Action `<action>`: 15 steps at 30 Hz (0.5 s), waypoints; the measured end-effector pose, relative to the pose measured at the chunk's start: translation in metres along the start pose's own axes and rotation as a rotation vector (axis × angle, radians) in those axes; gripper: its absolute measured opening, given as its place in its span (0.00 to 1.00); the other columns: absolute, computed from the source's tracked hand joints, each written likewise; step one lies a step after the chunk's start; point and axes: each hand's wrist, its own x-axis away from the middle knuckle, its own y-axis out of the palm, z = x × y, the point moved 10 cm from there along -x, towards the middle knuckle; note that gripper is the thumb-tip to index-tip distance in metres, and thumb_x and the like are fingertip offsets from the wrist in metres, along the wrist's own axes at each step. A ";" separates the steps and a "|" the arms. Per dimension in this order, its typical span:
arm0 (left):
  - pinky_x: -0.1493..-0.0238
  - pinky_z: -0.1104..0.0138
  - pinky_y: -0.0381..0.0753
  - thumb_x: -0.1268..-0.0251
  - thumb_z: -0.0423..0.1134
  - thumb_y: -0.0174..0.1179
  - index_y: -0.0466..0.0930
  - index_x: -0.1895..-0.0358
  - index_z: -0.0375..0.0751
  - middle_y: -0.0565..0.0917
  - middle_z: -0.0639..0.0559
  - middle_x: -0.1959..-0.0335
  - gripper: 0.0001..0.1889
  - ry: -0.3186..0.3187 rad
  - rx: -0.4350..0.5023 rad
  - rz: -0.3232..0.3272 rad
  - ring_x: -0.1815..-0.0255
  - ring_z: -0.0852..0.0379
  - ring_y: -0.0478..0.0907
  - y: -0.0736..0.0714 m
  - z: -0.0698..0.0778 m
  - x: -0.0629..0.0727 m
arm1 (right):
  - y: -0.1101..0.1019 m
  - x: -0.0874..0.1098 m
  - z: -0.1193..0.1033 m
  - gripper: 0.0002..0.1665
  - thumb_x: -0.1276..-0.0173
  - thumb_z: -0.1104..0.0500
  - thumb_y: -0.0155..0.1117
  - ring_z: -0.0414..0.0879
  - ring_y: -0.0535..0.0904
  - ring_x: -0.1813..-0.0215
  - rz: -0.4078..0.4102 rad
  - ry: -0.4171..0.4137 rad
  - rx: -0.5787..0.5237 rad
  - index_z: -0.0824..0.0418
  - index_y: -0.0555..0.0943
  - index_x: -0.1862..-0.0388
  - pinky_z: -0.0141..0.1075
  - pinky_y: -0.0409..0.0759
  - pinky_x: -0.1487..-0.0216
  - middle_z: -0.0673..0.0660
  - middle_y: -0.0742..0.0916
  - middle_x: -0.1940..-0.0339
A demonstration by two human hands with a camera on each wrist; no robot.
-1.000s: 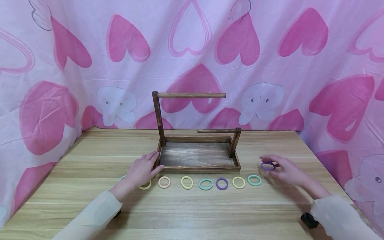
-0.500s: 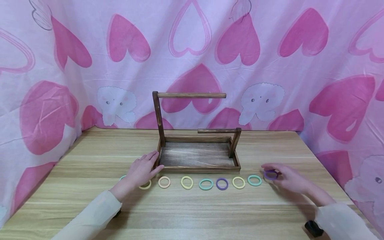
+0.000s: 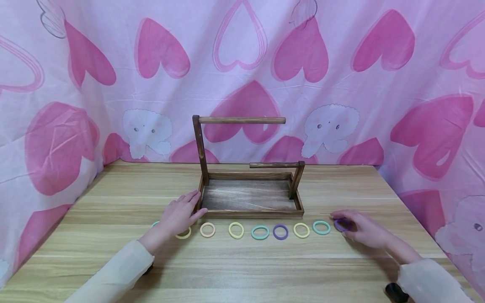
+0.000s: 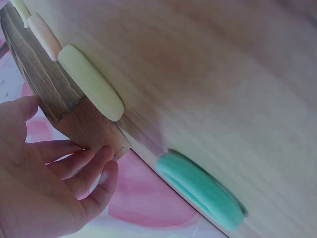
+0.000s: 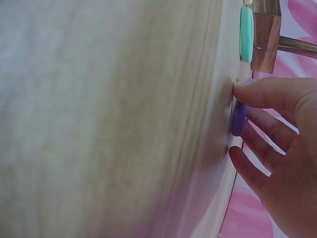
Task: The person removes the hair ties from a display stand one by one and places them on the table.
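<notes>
My right hand (image 3: 365, 231) is low over the table at the right end of a row of hair ties. Its thumb and fingers pinch a purple hair tie (image 5: 238, 120), which lies against the tabletop in the right wrist view. Beside that one is a green hair tie (image 5: 246, 34). My left hand (image 3: 178, 216) rests on the left end of a dark wooden rack (image 3: 246, 213), thumb along the front, fingers straight at the side. Near it lie a yellow hair tie (image 4: 91, 82) and a green hair tie (image 4: 200, 191), both partly hidden by the left hand in the head view.
The rack has a tray base, a tall post with a long bar (image 3: 242, 120) and a shorter post with a lower bar (image 3: 273, 165). Several pastel hair ties line the table (image 3: 242, 269) before it. A pink heart-print curtain (image 3: 242, 54) hangs behind.
My right hand has come down and slightly towards me, bringing the purple hair tie to the table in line with the row. The left hand and the rack have stayed still.
</notes>
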 end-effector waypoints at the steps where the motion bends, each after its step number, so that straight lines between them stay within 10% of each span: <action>1: 0.58 0.48 0.68 0.40 0.52 0.52 0.68 0.43 0.29 0.68 0.38 0.43 0.30 0.000 0.000 -0.002 0.47 0.38 0.67 0.000 0.000 0.000 | 0.000 0.000 0.000 0.32 0.65 0.76 0.69 0.48 0.73 0.53 -0.001 0.000 0.003 0.69 0.76 0.54 0.16 0.54 0.49 0.59 0.80 0.57; 15: 0.57 0.49 0.68 0.40 0.52 0.52 0.68 0.43 0.29 0.69 0.38 0.43 0.30 0.005 0.000 -0.006 0.47 0.38 0.67 0.001 0.001 -0.001 | -0.005 -0.003 0.015 0.28 0.48 0.67 0.66 0.56 0.75 0.54 -0.011 0.192 -0.195 0.72 0.70 0.48 0.41 0.74 0.58 0.64 0.79 0.54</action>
